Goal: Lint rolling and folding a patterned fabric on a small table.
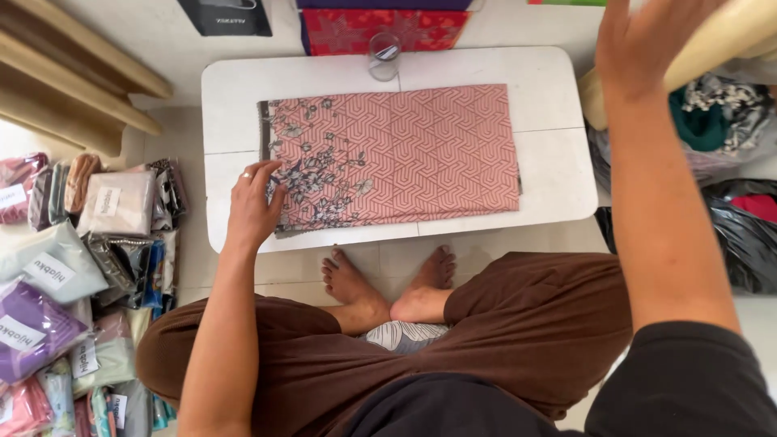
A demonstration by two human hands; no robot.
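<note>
A folded pink cloth (405, 150) with a geometric pattern and dark flowers at its left end lies flat on a low white table (550, 89). My left hand (252, 206) rests on the cloth's near left corner, fingers spread, a ring on one finger. My right hand (643, 44) is raised at the upper right, fingers apart, against a cream roll (728, 32); it holds nothing that I can see. I sit cross-legged on the floor in brown trousers, bare feet under the table's front edge.
A clear glass (384, 55) stands at the table's far edge. Several packaged cloths (73, 275) are piled on the floor at my left. Cream rolls (73, 89) lie at the upper left. Bags of fabric (720, 129) sit at the right. A red cloth (380, 28) lies beyond the table.
</note>
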